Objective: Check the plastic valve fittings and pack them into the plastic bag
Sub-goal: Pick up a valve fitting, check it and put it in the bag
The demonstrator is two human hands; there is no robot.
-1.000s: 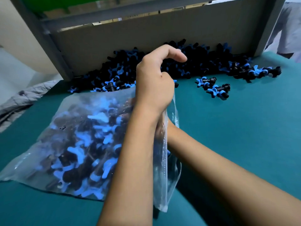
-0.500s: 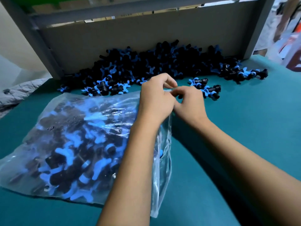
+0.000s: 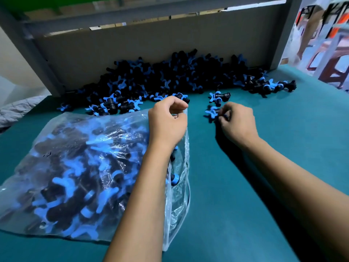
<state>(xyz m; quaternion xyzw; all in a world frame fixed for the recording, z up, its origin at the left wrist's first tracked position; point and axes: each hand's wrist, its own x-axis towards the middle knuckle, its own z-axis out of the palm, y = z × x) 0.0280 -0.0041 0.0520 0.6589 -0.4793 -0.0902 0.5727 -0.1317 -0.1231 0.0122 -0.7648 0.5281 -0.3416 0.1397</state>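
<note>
the left hand pinches the upper edge of the clear plastic bag at its open mouth, fingers curled over the film and lifting it a little off the teal counter. the bag lies on its side to the left, bulging with black-and-blue valve fittings, its mouth facing right. a few fittings sit loose just inside that opening, under the left wrist.

the right hand is apart from the bag, out on the counter, its fingers curled round a small fitting — the blue winged handle sticks out to the left of the fingertips, the black body mostly hidden in the grip. another lone fitting lies just beyond it.

behind both hands a heap of fittings is banked against a grey board at the counter's back edge.
</note>
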